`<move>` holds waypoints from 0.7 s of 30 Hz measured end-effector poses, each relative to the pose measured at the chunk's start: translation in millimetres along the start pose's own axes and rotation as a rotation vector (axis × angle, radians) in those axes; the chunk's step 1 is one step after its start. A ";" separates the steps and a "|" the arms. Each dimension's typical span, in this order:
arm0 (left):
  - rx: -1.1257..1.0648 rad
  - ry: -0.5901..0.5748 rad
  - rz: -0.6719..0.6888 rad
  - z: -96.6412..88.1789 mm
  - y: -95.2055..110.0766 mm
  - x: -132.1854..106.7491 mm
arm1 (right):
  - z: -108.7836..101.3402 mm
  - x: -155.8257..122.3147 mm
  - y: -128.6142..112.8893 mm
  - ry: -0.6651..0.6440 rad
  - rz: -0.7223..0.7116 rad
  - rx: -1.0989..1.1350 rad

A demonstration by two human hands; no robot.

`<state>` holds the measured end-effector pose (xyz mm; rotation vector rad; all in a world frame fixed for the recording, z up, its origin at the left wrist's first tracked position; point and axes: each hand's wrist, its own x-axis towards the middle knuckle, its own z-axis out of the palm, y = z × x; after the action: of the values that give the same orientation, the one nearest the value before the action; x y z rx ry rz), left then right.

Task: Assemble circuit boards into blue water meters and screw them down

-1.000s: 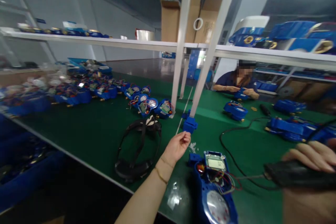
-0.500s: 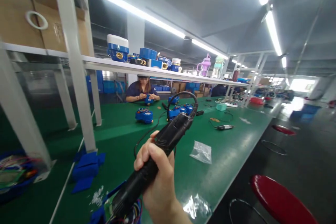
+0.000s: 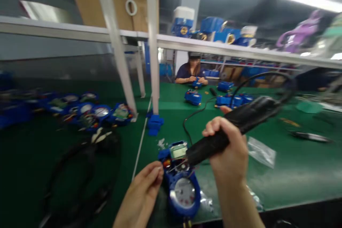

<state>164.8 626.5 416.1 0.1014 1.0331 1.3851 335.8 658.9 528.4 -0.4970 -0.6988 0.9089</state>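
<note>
Tool (image 3: pixel 252 114) is clenched in my right hand (image 3: pixel 231 146), tip over the open blue meter (image 3: pixel 184 192) on the green bench (image 3: pixel 173 124), left hand (image 3: pixel 145 183) right by the meter, can't tell if it's pinching anything

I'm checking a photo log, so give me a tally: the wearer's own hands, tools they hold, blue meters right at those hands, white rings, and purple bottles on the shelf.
Hands: 2 (left hand, right hand)
Black tool, in the right hand: 1
Blue meter: 1
White ring: 1
Purple bottle: 1
Total: 6
</note>
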 end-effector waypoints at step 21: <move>0.049 -0.337 0.041 1.1 -10.3 -18.4 | 3.1 -1.2 5.5 0.008 -0.021 -0.179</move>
<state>176.1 609.1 420.2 0.3811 0.7856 1.3246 330.1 661.1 526.5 -0.6505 -0.7810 0.8280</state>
